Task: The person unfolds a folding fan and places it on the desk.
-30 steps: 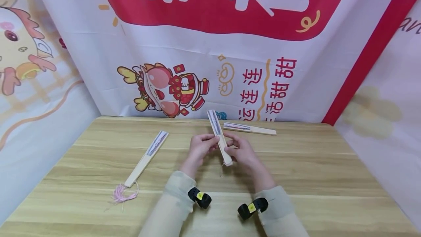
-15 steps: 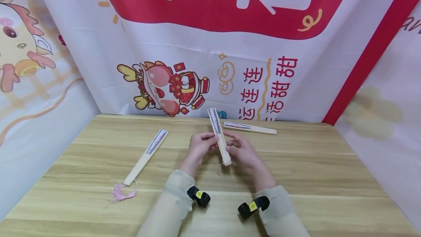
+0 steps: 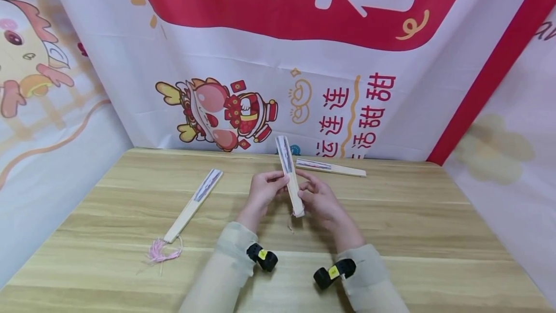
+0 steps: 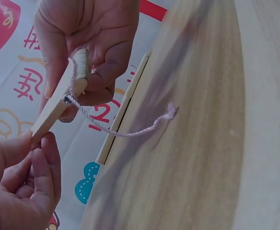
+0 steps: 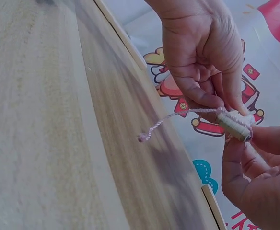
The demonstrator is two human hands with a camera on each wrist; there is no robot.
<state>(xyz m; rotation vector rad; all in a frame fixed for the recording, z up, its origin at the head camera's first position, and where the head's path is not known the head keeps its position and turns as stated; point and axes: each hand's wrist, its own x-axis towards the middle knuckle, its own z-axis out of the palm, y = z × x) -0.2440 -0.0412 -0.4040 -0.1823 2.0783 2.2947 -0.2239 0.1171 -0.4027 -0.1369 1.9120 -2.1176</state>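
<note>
The left hand point(image 3: 262, 190) pinches a folded fan point(image 3: 286, 161) near its middle, thumb on top, while the right hand point(image 3: 322, 202) grips it from the other side, nearer the plain end. The fan is held above the table point(image 3: 404, 235), between the two hands. Its long axis runs away from the person, leaning slightly left: the printed end points toward the cloth backdrop point(image 3: 243, 54), and the plain end points back toward the person. From that plain end trails a twisted pink cord point(image 4: 135, 133), finishing in a small knot.

A second fan point(image 3: 186, 215) lies on the table well to the left, slanting, printed end away from the person and a pink tassel point(image 3: 162, 251) at its near end. A third fan point(image 3: 332, 167) lies almost crosswise by the table's back edge, printed end to the left, just beyond the right hand's fingers. The hands cover parts of the held fan, and a black strapped device point(image 3: 262, 257) sits on the left sleeve point(image 3: 221, 274).
</note>
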